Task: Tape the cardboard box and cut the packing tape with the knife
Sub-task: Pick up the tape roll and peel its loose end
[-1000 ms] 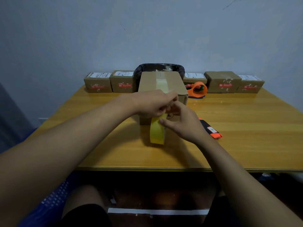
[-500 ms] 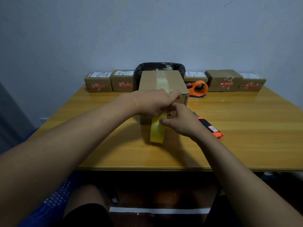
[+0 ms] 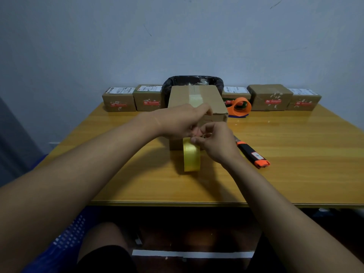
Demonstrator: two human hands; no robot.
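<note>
A cardboard box stands in the middle of the wooden table, with a strip of tape along its top. A yellowish roll of packing tape stands on edge against the box's near face. My left hand rests over the box's near top edge, fingers closed on the tape. My right hand pinches the top of the roll, right beside the left fingers. An orange and black utility knife lies on the table just right of my right wrist.
Several small labelled parcels line the table's far edge. A black-lined bin sits behind the box. An orange tape dispenser lies at the box's back right. My knee shows below the table's near edge.
My right hand's fingers have curled in tighter at the top of the roll. The box, roll and knife stay where they were.
</note>
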